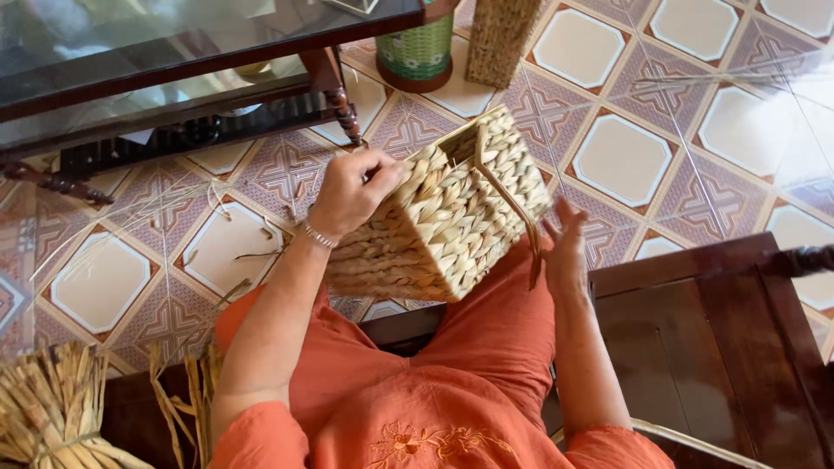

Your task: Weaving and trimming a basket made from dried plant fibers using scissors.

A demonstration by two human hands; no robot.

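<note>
Bright, soft daylight, glare on the glass table point(130, 52), slight motion blur, mild edge distortion.

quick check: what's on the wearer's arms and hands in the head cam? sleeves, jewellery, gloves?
Both hands are bare, no gloves. The left hand has a thin silver beaded bracelet at the wrist; no rings can be made out. The right hand shows nothing at the wrist. Both forearms are uncovered. Short orange fabric sleeves with floral embroidery on the front end near the elbows.

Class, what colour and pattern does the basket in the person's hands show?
Pale straw-tan, in a chunky braided weave: the basket, seen in the head view.
</note>
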